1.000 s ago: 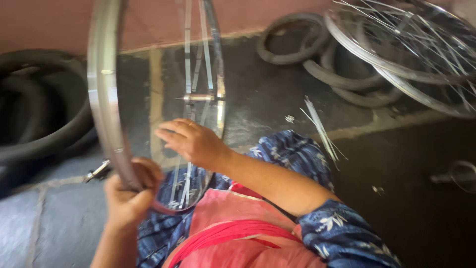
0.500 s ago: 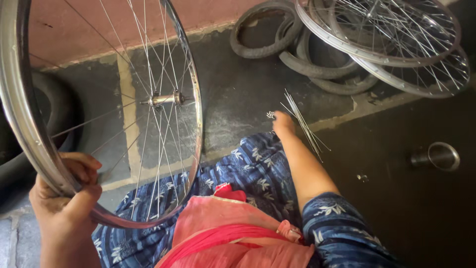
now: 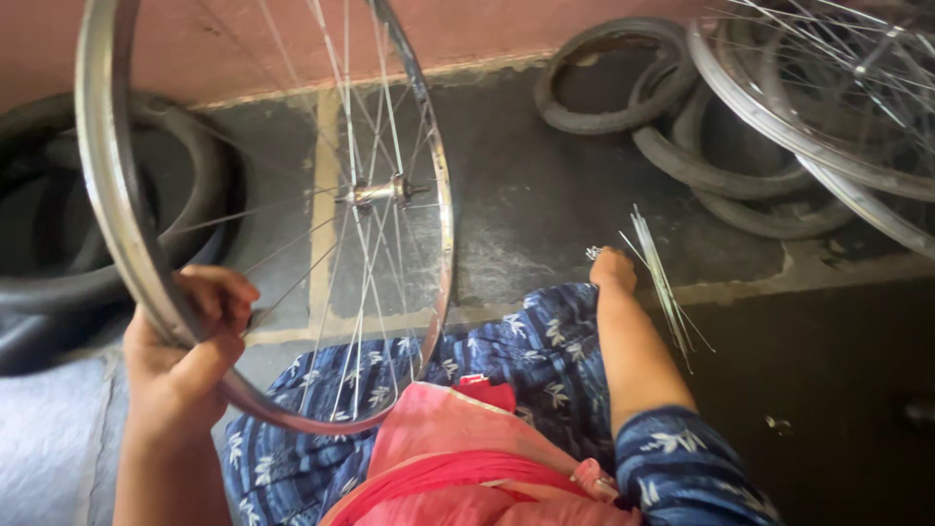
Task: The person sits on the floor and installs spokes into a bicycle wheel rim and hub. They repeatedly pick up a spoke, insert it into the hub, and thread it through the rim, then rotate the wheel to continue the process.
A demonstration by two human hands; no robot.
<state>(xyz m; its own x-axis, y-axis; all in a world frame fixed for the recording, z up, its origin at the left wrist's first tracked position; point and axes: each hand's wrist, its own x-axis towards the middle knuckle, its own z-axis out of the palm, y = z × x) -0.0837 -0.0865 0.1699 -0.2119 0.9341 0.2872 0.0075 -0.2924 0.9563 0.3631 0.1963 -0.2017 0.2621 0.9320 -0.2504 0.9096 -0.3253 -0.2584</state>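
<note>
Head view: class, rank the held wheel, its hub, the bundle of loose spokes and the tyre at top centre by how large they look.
1. Held wheel, largest, though it is nearest the camera.
2. Tyre.
3. Bundle of loose spokes.
4. Hub, smallest.
The left hand has the wheel in its grip; the right hand is by the spokes.

One spoked wheel (image 3: 263,209) is held up on the left. At least two more bare spoked rims (image 3: 828,107) lie stacked top right. Three tyres (image 3: 682,146) sit under them, and one more tyre (image 3: 88,244) far left. One bundle of loose spokes (image 3: 662,282) lies on the floor; their number cannot be counted
</note>
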